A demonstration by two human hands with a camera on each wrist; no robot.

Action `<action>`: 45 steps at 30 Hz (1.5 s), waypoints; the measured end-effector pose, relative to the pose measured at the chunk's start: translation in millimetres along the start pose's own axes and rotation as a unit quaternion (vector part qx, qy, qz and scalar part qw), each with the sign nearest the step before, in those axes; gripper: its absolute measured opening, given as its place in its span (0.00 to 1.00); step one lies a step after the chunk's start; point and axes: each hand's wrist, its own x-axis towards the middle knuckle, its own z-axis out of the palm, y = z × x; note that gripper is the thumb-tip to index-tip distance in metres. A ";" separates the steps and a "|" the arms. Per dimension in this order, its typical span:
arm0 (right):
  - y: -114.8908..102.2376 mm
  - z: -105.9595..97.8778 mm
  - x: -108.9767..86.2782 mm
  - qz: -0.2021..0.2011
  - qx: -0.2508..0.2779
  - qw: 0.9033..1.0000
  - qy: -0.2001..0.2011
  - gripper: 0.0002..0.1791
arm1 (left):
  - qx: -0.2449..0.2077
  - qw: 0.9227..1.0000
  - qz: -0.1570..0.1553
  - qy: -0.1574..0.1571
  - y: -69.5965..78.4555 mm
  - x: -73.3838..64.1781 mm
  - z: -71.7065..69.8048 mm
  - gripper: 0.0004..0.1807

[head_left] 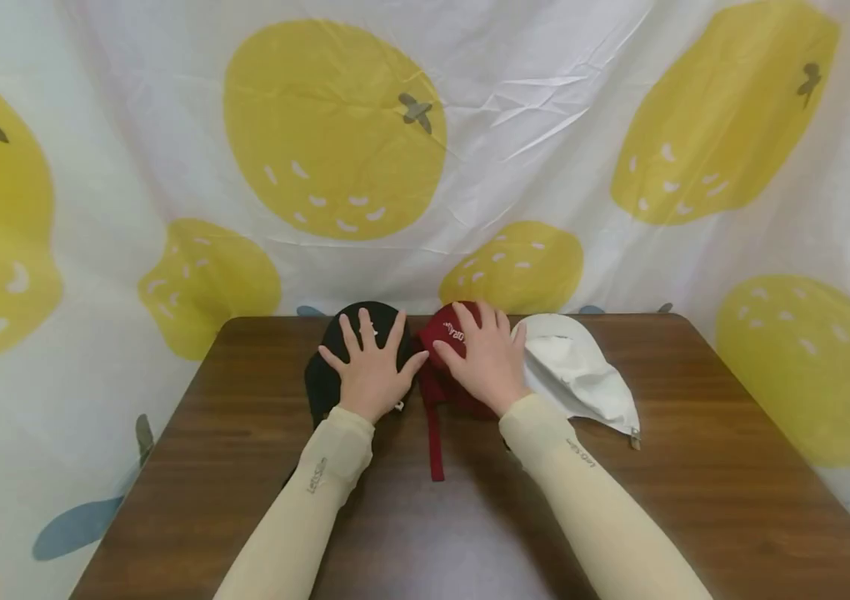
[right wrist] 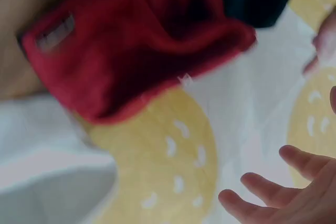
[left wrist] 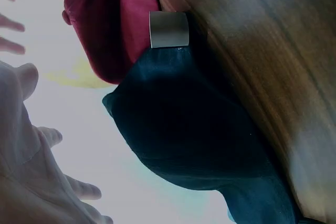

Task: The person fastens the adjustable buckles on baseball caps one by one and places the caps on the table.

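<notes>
My left hand (head_left: 370,368) is spread wide over a black cap (head_left: 323,382), palm down. In the left wrist view that hand (left wrist: 37,156) stands apart from the black cap (left wrist: 173,119), with a gap between them. My right hand (head_left: 491,358), fingers also spread, is above a dark red cap (head_left: 440,323) with white lettering and a long strap. The right wrist view, slightly blurred, shows the right hand (right wrist: 294,192) apart from the red cap (right wrist: 121,51). A white cap (head_left: 567,358) lies just right of the red one, its side creased inward.
The three caps lie in a row near the far edge of a brown wooden table (head_left: 230,467). Behind and beside it hangs a white cloth (head_left: 485,175) printed with yellow lemons. The red strap (head_left: 436,442) trails toward me across the tabletop.
</notes>
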 end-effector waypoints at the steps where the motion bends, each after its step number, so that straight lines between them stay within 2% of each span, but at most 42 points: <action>1: 0.9 -5.7 0.4 -0.006 0.000 1.000 0.010 0.40 | 0.001 1.000 0.002 0.000 1.0 -0.4 0.2 0.45; 6: 11.4 -37.1 4.8 -0.005 -0.006 0.999 0.033 0.41 | -0.003 1.000 0.007 0.005 4.1 0.1 -0.6 0.45; 13: 46.6 -64.5 0.8 0.046 0.000 0.999 0.008 0.43 | -0.006 1.000 0.011 0.009 4.1 0.5 0.3 0.45; 15: 57.9 -67.7 -3.2 0.063 0.003 0.998 -0.013 0.46 | -0.015 1.000 0.012 0.007 3.7 0.2 0.6 0.44; 18: 72.7 -69.5 -10.4 0.089 0.005 0.994 -0.066 0.49 | -0.023 1.000 0.013 -0.003 1.4 -1.6 -0.6 0.42; 23: 89.1 -65.8 -20.0 0.121 0.003 0.981 -0.151 0.54 | -0.006 1.000 0.022 -0.013 -4.3 -4.9 -4.9 0.36; 27: 98.3 -57.1 -25.1 0.143 0.003 0.970 -0.194 0.54 | -0.002 1.000 0.026 -0.011 -7.5 -5.3 -6.7 0.31; 29: 102.4 -52.1 -28.3 0.138 0.003 0.969 -0.203 0.51 | -0.004 1.000 0.025 -0.011 -8.8 -5.0 -6.0 0.30; 32: 109.3 -43.5 -33.5 0.127 0.003 0.972 -0.198 0.46 | -0.004 1.000 0.023 -0.012 -10.2 -5.8 -5.3 0.28; 37: 120.8 -32.8 -38.9 0.128 -0.001 0.980 -0.154 0.35 | 0.002 0.999 0.020 -0.025 -10.8 -8.4 -3.9 0.25; 41: 127.7 -29.2 -39.8 0.134 0.007 0.986 -0.103 0.28 | 0.003 0.999 0.021 -0.027 -10.4 -9.4 -3.2 0.24; 45: 132.9 -28.0 -38.8 0.135 0.019 0.990 -0.032 0.18 | 0.004 0.999 0.022 -0.023 -11.9 -10.1 -4.1 0.22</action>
